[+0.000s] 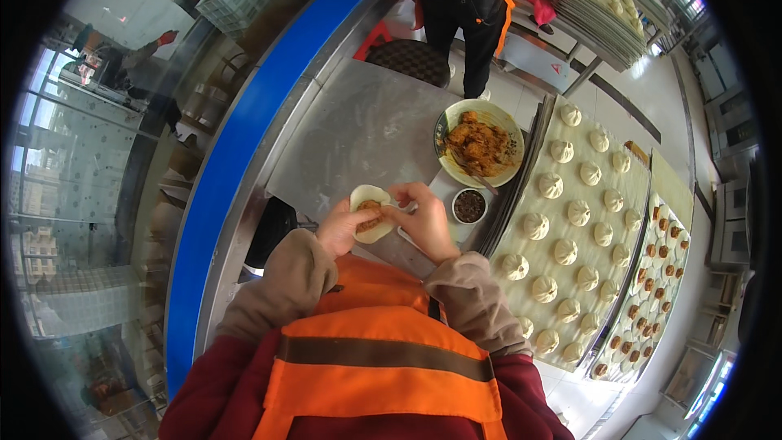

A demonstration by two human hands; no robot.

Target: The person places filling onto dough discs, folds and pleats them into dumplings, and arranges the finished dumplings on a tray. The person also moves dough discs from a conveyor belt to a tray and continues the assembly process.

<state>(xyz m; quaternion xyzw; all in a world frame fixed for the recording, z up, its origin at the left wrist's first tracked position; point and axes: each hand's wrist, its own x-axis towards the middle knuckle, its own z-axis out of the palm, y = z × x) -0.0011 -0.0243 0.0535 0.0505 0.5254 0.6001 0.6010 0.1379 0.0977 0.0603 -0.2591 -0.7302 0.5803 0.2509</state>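
A round dough wrapper (376, 195) with brown filling (369, 210) on it rests in my left hand (337, 229), whose thumb lies over the filling. My right hand (428, 221) is at the wrapper's right edge, thumb and forefinger pinched on the dough. Ahead and to the right, a wide bowl (509, 126) holds reddish-brown filling, with a utensil handle at its near rim. Close to my right hand stands a small white cup (470, 221) of dark contents.
A metal worktable (350, 130) spreads ahead, edged by a blue strip (236, 143). On the right, a tray (562, 220) carries rows of pleated buns; beyond it another tray (639, 301) holds filled wrappers. A person (464, 16) in an orange apron stands ahead near a dark stool (411, 61).
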